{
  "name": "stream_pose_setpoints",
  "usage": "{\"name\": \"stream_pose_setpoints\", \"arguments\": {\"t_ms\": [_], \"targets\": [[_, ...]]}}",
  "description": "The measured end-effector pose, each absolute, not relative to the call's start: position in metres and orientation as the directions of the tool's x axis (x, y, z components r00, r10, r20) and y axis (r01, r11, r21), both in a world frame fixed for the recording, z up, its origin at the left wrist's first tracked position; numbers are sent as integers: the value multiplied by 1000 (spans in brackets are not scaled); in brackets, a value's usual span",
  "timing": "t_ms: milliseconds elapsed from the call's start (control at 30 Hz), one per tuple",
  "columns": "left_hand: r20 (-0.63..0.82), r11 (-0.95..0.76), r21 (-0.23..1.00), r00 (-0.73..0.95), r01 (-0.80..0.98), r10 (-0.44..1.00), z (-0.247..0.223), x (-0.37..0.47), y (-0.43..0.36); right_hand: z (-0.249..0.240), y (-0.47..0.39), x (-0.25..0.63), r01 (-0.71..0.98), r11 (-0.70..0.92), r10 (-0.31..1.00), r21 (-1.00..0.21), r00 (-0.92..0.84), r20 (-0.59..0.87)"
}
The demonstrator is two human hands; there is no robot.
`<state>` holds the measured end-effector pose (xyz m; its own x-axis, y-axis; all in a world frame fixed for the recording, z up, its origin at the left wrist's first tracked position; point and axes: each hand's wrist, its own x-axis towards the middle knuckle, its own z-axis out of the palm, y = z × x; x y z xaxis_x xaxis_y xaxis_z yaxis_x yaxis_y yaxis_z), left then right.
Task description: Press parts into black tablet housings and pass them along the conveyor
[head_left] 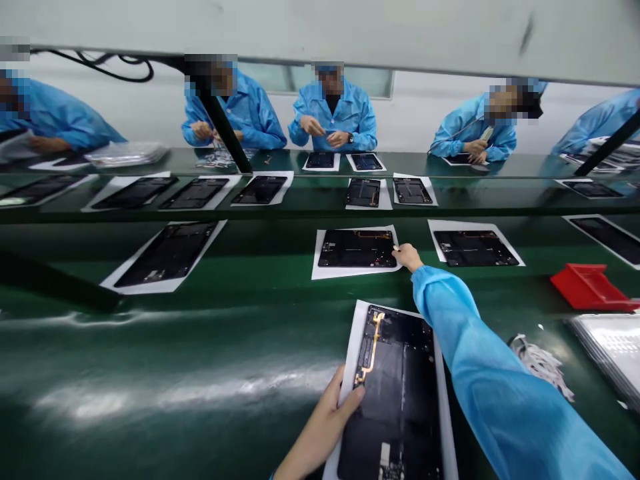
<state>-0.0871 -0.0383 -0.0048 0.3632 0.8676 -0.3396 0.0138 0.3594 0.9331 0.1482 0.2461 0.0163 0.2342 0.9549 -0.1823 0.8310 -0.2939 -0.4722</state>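
Observation:
My left hand [334, 417] grips the left edge of a black tablet housing [390, 380] together with the white sheet [351, 353] under it, thumb on top. An orange flex cable [373, 347] runs along the upper left of this housing. Stretched out ahead, my right hand [408, 256] pinches the right edge of another tablet housing [356, 249], which lies on its own white sheet [330, 273] on the green bench. The fingers of the right hand are closed at that corner, and my blue sleeve covers part of the nearer housing's right edge.
More tablet housings on white sheets lie on the green bench [200, 373], including one at right [475, 248] and one at left [167, 255]. A red bin [593, 287], white strips [543, 363] and stacked trays [613, 347] are at right. Several people in blue coats work opposite.

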Motion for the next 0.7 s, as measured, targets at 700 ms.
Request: {"name": "stream_pose_setpoints", "arguments": {"t_ms": [700], "targets": [[-291, 291, 955, -24, 57, 957, -6, -96, 222, 209, -26, 293, 919, 166, 574, -357, 204, 793]]}}
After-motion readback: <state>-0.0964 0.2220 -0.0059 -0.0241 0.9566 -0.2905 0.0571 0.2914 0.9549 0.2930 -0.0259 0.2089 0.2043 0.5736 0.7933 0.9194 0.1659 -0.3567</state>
